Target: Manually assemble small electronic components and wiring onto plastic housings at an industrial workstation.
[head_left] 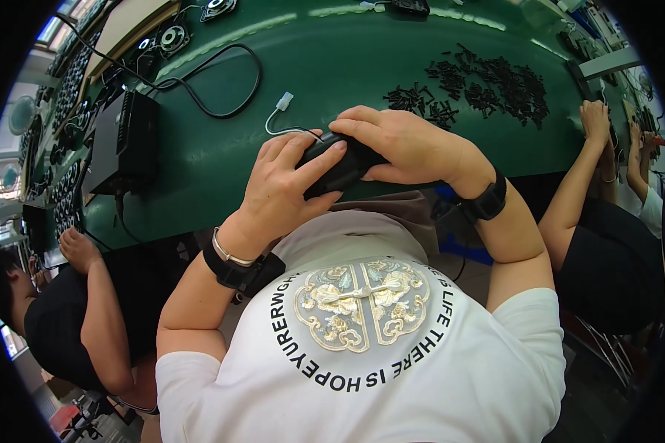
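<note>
Between my two hands, above the near edge of the green table (214, 166), is a black rounded housing (340, 171). My left hand (282, 171) grips its left end, with fingers over the top and the thumb on the near side. My right hand (399, 142) wraps round the right end, its fingertips on the upper edge. Out of the housing's top runs a thin wire (273, 122), black and white, ending in a small white connector plug (284, 101) just beyond my left hand. My fingers hide much of the housing.
Small black screws or pins (488, 81) lie heaped at the far right. At the left stands a black box-shaped device (123, 140) with a cable (258, 74) looped on the table. Round speakers (173, 38) sit behind it. Co-workers' hands (595, 122) (80, 249) rest at both sides.
</note>
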`<state>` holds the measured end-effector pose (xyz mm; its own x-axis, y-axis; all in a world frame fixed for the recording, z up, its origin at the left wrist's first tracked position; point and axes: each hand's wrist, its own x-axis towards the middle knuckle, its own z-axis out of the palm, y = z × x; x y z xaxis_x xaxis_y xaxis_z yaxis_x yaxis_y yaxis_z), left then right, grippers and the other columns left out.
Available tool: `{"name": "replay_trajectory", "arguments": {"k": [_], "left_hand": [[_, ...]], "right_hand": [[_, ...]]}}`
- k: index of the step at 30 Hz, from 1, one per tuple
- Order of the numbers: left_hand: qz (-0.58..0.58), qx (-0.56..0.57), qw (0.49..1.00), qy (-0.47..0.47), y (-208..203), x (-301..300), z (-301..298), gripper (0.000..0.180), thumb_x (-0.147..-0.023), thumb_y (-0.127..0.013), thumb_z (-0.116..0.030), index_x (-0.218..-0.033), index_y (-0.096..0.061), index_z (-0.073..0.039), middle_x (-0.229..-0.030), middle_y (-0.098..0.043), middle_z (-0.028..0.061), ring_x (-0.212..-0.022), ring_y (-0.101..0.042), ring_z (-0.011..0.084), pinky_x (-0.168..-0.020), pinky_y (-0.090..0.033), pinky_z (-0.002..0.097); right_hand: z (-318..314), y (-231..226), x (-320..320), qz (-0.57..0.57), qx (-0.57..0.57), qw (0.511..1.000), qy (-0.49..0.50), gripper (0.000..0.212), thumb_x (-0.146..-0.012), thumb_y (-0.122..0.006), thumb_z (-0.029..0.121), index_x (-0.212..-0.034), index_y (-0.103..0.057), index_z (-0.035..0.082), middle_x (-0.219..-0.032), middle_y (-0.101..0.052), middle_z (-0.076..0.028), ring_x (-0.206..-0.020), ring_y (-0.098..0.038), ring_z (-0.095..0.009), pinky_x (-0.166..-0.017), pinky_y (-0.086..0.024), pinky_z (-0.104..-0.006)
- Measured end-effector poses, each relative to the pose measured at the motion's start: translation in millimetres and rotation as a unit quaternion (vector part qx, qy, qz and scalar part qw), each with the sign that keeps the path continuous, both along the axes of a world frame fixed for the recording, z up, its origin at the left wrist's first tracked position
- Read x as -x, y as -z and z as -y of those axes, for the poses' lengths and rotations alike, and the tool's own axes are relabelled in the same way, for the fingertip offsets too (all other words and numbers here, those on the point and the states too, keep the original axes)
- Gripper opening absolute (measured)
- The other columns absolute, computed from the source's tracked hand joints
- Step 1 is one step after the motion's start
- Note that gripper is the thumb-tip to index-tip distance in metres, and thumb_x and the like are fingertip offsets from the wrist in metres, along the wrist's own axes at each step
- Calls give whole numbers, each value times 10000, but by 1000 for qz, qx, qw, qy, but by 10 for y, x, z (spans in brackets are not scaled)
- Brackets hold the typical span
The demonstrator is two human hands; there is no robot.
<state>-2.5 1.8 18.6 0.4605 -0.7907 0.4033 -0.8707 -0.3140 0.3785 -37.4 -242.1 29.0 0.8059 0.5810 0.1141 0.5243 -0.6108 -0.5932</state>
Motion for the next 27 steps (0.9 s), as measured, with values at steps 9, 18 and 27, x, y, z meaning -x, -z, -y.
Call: {"name": "replay_trajectory", "arguments": {"k": [9,18,27], "left_hand": [[9,-37,999,-2,-5,83,41,700,-655,-797,-159,-1319,-582,-115,-1235,-555,218,-1075,-558,379,-920,-478,459],[-9,-13,999,40,-27,-14,64,701,-642,-788,-98,-1312,-583,-96,-1269,-540,230,-1093,-552,389,-934,-482,462],[-9,-36,998,58,-48,-38,65,689,-633,-782,-61,-1296,-599,-108,-1274,-543,211,-1108,-557,385,-934,-491,446]], "right_hand": [[-17,34,247,109,5,993,43,673,-715,-780,82,-1319,-493,11,-1275,-550,-167,-993,-614,-329,-819,-508,-406],[703,141,740,139,-93,906,389,168,-818,-714,-4,-981,-676,7,-917,-644,-81,-711,-603,-164,-624,-489,-254],[608,187,757,171,10,933,316,114,-833,-685,-15,-939,-646,-2,-851,-619,-85,-703,-593,-170,-614,-484,-267]]}}
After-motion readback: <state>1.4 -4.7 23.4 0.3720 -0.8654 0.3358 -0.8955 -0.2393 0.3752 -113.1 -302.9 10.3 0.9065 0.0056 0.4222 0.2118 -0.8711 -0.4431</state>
